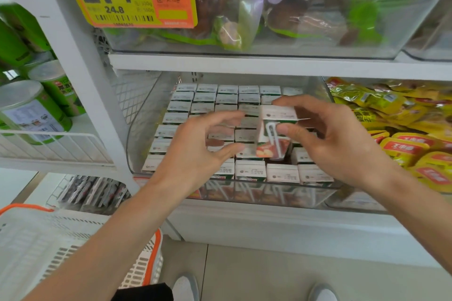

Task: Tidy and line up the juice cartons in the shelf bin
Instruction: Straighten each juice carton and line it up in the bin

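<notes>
My right hand [342,139] is pinching a tilted juice carton [276,127], left hand [195,151] open; it is risking snagging neighbouring cartons [249,170]

Bright, even white light fills the shelf [244,63], with no hard shadows; only soft shade lies between the juice cartons [227,99]. Faint glare sits on the front wall of the clear bin [269,193]. The raised carton [276,129] looks slightly smeared. Shelf edges bend near the picture corners, and the green cans [31,110] at the left are blurred.
</notes>
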Motion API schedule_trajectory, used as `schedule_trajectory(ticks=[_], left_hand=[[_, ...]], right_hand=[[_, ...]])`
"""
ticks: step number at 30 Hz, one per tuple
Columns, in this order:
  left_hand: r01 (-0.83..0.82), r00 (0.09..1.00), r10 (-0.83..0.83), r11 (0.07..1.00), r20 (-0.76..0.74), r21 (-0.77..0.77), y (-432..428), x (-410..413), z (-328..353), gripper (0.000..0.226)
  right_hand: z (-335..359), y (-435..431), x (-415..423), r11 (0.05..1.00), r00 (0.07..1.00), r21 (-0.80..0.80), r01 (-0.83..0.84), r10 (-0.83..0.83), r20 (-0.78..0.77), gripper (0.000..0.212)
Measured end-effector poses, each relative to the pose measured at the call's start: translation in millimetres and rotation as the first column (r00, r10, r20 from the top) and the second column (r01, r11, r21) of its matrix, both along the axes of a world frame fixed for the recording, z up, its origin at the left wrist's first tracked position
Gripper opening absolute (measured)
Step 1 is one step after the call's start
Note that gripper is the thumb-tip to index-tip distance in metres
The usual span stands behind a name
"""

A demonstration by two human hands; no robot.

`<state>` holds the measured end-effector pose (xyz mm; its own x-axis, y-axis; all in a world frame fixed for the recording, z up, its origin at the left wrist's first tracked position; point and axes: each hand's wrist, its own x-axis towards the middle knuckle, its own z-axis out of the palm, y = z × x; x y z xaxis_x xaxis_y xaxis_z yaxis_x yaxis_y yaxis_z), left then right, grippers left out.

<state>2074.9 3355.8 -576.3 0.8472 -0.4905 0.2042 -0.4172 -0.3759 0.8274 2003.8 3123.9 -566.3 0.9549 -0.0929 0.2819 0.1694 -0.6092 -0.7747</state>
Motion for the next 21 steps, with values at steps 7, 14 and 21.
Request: schedule_trajectory(ticks=[7,14,21], left_hand=[[-0.006,0.999,0.007,0.999,-0.037,0.049,-7.0,1.0,-5.9,0.034],[0.006,1.000,-0.004,0.996,-0.031,0.083,-10.3,1.0,-6.5,0.032],[0.014,0.999,-0.011,0.997,-0.034,0.081,-6.5,1.5,-6.7,0.032]], right_hand=[[-1.1,-16.7,-6.6,0.984,0.996,-0.179,0.019,-0.034,-0.080,0.035],[-10.3,-7.5,-2.0,0.933,0.988,-0.353,-0.072,0.017,-0.156,0.031],[-10.3,-6.2,-1.1,0.853,0.976,-0.506,-0.130,0.019,-0.219,0.038]])
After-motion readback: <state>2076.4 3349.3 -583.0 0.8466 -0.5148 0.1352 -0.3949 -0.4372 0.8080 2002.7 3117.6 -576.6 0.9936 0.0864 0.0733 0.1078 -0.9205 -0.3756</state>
